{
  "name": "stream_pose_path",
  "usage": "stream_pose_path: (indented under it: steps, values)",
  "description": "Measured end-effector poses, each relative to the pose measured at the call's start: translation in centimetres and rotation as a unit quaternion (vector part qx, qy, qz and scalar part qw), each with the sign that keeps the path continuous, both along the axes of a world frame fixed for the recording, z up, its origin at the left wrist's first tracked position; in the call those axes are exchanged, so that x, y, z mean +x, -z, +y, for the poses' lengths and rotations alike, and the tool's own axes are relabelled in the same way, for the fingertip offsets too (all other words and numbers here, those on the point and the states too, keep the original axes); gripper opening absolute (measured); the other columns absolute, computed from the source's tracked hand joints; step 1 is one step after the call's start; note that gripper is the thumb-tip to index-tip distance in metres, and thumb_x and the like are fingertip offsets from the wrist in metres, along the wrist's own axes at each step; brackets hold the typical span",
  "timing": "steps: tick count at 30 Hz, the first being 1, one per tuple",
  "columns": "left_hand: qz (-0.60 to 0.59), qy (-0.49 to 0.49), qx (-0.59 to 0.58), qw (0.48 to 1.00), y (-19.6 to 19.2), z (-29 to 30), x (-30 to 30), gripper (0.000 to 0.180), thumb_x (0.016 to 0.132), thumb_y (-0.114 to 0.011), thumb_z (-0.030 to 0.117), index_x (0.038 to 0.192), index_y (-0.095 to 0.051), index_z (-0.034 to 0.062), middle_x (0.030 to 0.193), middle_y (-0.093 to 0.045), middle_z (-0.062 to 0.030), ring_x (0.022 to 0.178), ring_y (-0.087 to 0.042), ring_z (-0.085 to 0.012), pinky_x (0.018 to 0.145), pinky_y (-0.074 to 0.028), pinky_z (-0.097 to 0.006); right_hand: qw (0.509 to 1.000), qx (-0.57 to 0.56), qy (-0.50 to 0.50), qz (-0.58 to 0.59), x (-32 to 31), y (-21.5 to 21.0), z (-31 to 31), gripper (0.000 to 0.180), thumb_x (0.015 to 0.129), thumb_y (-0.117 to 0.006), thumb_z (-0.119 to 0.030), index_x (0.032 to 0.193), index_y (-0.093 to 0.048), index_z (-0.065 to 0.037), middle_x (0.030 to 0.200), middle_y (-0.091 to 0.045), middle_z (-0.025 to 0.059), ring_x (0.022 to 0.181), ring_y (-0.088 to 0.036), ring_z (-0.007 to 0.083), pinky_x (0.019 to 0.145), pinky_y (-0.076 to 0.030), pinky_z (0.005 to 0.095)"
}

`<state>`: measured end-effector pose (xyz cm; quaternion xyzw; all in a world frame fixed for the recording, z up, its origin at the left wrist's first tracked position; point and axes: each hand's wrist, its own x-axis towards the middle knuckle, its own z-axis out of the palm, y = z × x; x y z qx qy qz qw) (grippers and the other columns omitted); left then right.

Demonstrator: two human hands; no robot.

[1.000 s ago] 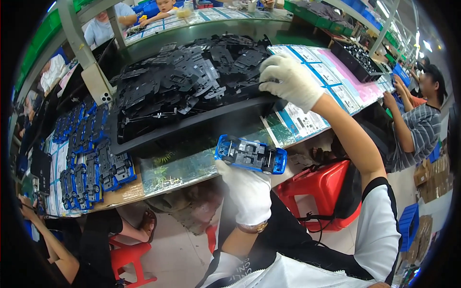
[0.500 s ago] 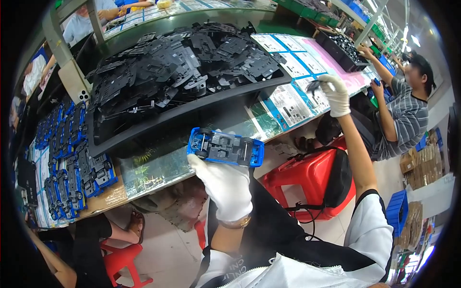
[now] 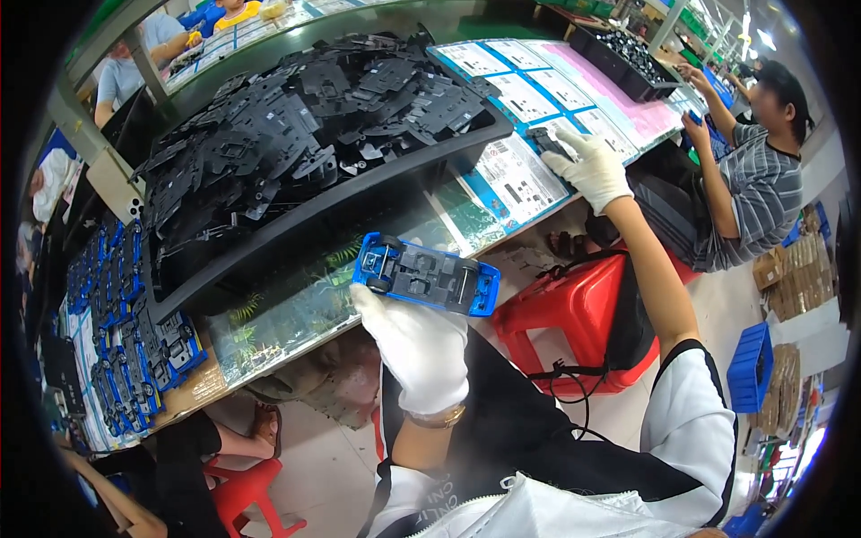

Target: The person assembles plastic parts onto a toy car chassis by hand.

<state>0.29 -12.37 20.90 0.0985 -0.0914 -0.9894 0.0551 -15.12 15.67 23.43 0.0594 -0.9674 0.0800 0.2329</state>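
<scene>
In my left hand, gloved in white, lies a blue toy car turned upside down. Its black underside, wheels and silvery axles face up. My right hand, also in a white glove, reaches over the printed sheets with its fingers apart. At its fingertips is a small dark part; whether they touch it I cannot tell. A large black tray in front of me is heaped with flat black chassis plates.
Rows of blue toy cars lie at the table's left end. A phone leans on a post behind them. A red stool with a black bag stands to my right. A person in a striped shirt works beyond, beside a black parts bin.
The view has swung, so the table appears farther left. My right hand's fingers have spread and extended toward the dark part. My left hand still holds the upturned car.
</scene>
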Motion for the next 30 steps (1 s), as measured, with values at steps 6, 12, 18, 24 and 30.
stream_pose_path:
  steps: [6, 12, 18, 24, 30]
  values:
    - [0.004, 0.01, 0.026, 1.0, 0.0, 1.3, 0.0, 0.065, 0.096, -0.043, 0.062, 0.133, -0.05, 0.0089, 0.132, -0.054, -0.0133, 0.118, -0.052, -0.0335, 0.103, -0.041, -0.049, 0.999, 0.033, 0.04, -0.006, 0.8, 0.3, -0.8, 0.035, 0.088, -0.064, -0.03, 0.118, -0.068, -0.013, 0.1, -0.067, 0.0188, 0.094, -0.064, 0.0374, 0.081, -0.051, 0.0417]
    - [0.026, 0.008, 0.007, 1.0, 0.5, 1.7, 0.2, 0.065, 0.097, -0.045, 0.059, 0.133, -0.048, 0.0055, 0.129, -0.055, -0.0115, 0.115, -0.053, -0.0272, 0.103, -0.041, -0.044, 0.952, -0.257, -0.161, 0.038, 10.3, -4.2, -7.1, 0.035, 0.088, -0.06, 0.0, 0.123, -0.062, 0.004, 0.107, -0.068, 0.0144, 0.096, -0.065, 0.0195, 0.087, -0.048, 0.0297]
    - [0.048, -0.009, -0.111, 0.993, -1.8, 2.7, 0.7, 0.061, 0.101, -0.035, 0.055, 0.136, -0.045, 0.0059, 0.13, -0.053, -0.0109, 0.117, -0.052, -0.024, 0.105, -0.037, -0.037, 0.948, -0.037, -0.314, 0.029, 15.3, -4.5, -13.3, 0.046, 0.072, -0.077, -0.021, 0.114, -0.062, -0.012, 0.109, -0.061, 0.0139, 0.093, -0.065, 0.0327, 0.075, -0.055, 0.0394]
    - [0.055, 0.007, -0.117, 0.992, -1.1, 3.0, 1.4, 0.062, 0.102, -0.027, 0.055, 0.137, -0.043, 0.0064, 0.131, -0.053, -0.0117, 0.12, -0.051, -0.0243, 0.106, -0.037, -0.039, 0.963, 0.003, -0.268, 0.027, 15.4, -3.4, -14.6, 0.048, 0.075, -0.075, -0.022, 0.119, -0.06, -0.014, 0.114, -0.059, 0.0127, 0.098, -0.064, 0.0305, 0.077, -0.055, 0.0377]
    - [0.012, -0.048, -0.264, 0.963, -0.5, 3.3, 1.5, 0.052, 0.103, -0.038, 0.046, 0.136, -0.042, 0.0067, 0.128, -0.055, -0.0098, 0.116, -0.053, -0.0208, 0.103, -0.041, -0.037, 0.964, 0.0, -0.267, 0.001, 15.6, -3.3, -15.6, 0.041, 0.076, -0.072, -0.019, 0.115, -0.061, -0.012, 0.117, -0.059, 0.0131, 0.1, -0.063, 0.0308, 0.079, -0.054, 0.0382]
